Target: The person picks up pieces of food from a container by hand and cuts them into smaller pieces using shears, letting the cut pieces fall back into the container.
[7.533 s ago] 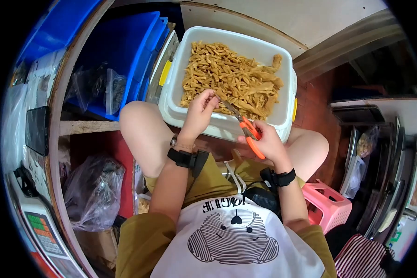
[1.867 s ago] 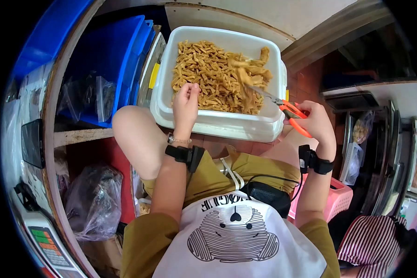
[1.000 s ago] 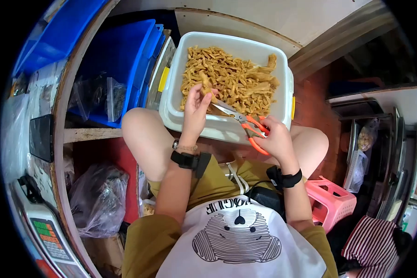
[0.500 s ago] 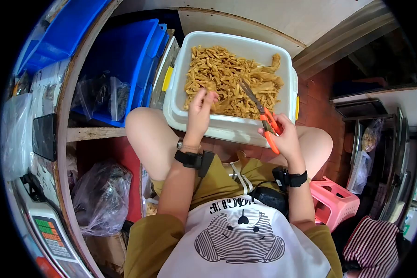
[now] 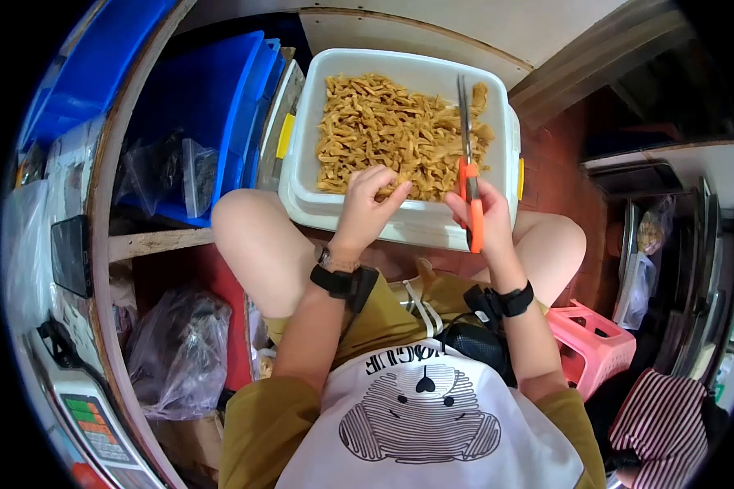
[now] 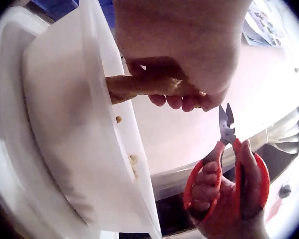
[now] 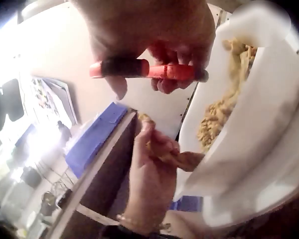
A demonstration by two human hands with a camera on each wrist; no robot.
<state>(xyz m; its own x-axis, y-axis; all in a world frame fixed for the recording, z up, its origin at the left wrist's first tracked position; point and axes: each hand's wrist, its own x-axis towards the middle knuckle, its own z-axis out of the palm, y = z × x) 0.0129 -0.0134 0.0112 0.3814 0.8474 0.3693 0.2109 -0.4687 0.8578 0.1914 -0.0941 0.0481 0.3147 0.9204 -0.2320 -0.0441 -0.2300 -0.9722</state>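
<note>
My left hand (image 5: 365, 210) is at the near rim of a white plastic tub (image 5: 308, 134). Its fingers curl around a long, brownish-yellow, wrinkled food strip (image 6: 145, 84), whose end reaches over the tub wall in both wrist views. In my right hand (image 5: 493, 218) I grip orange-handled scissors (image 5: 468, 191) by the handles, at the tub's near right corner. Their blades point away from me in the head view; the left wrist view has them parted, just below the left fingertips. Many cut pieces of the same food (image 5: 383, 122) cover the tub's floor, with longer ones at the right.
The tub sits on a white lidded box with yellow clips (image 5: 285, 136) between my knees. At left, wooden shelving holds blue bins (image 5: 212, 122), a phone (image 5: 72, 254), a scale (image 5: 98, 424) and a plastic bag (image 5: 179, 350). A pink stool (image 5: 591, 346) stands at right.
The scissors have swung upright, away from the left hand. The left hand has come down to the tub's near rim, holding a strip; a second ago it held one up at the blades.
</note>
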